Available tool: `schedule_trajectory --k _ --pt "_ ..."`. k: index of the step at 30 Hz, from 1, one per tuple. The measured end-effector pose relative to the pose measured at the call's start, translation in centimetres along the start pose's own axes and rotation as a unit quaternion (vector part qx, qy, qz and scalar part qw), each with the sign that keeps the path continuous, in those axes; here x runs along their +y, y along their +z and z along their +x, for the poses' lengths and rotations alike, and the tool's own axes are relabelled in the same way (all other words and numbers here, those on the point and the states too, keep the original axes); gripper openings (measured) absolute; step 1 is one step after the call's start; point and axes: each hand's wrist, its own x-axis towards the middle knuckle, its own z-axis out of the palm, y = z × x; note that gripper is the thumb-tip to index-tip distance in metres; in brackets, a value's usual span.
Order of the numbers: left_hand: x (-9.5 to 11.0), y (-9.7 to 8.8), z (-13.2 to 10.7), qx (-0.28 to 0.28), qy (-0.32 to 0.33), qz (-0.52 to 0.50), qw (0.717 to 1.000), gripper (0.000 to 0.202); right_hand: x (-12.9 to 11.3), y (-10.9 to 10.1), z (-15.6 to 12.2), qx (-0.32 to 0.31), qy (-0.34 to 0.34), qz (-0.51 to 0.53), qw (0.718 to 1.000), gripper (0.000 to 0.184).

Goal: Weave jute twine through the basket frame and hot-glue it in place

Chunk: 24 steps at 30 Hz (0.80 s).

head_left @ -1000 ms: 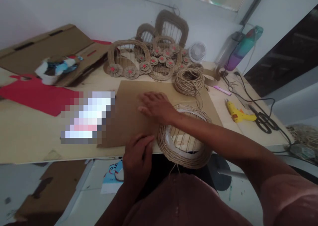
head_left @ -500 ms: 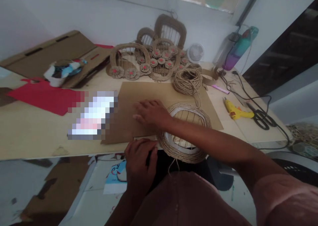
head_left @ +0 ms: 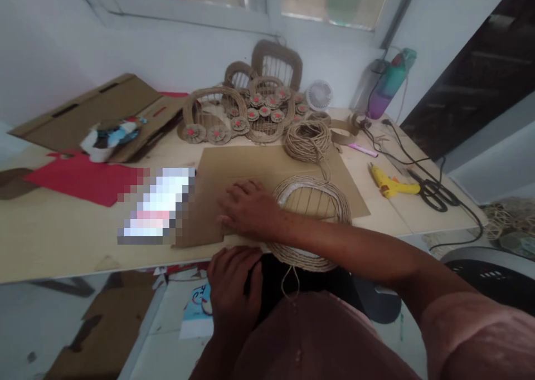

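Observation:
My right hand (head_left: 246, 210) lies flat, fingers spread, on a brown cardboard sheet (head_left: 267, 165) in the middle of the table. Its forearm crosses a jute-wrapped oval frame (head_left: 334, 199) that sits on the sheet's near right part and overhangs the table edge. My left hand (head_left: 234, 285) is curled just below the table's front edge, close to the sheet's near edge, where a notch shows. Whether it grips anything is hidden by the fingers. A twine end hangs from the frame.
A twine coil (head_left: 307, 140) and several jute baskets (head_left: 251, 112) stand behind the sheet. A yellow glue gun (head_left: 390, 186), scissors (head_left: 434, 195) and cables lie at right. Red paper (head_left: 79, 176) and flattened boxes (head_left: 96, 107) are at left; a small fan (head_left: 320, 95) and bottle (head_left: 390, 82) at back.
My left hand has drawn back from the sheet's front edge to below the table edge. My right hand slid nearer and left on the cardboard. The view tilted up.

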Motion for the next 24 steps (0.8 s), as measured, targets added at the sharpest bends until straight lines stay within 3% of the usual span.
schedule_trajectory --k 3,9,14,19,21,24 --pt "0.1 -0.3 -0.9 0.021 0.01 0.009 1.0 0.022 -1.4 0.5 -1.4 0.014 -0.031 0.009 0.999 0.043" --pt "-0.6 -1.0 -1.8 0.038 0.031 0.011 0.999 0.025 -1.8 1.9 -2.3 0.042 -0.013 0.033 0.999 0.042" --pt "-0.7 -1.2 -0.1 0.026 0.058 0.027 0.998 0.023 -0.7 -1.3 -3.1 0.076 0.005 0.094 0.993 0.037" --pt "0.1 -0.1 2.1 -0.033 0.16 0.022 0.986 0.029 1.5 -5.8 -9.4 0.19 0.086 0.179 0.962 0.034" --pt "-0.2 0.3 2.7 -0.045 0.21 0.013 0.977 0.028 2.2 -6.1 -13.0 0.205 0.111 0.176 0.956 0.033" --pt "-0.6 0.7 3.1 -0.046 0.249 0.006 0.968 0.026 2.3 -5.0 -18.0 0.193 0.148 0.125 0.962 0.034"
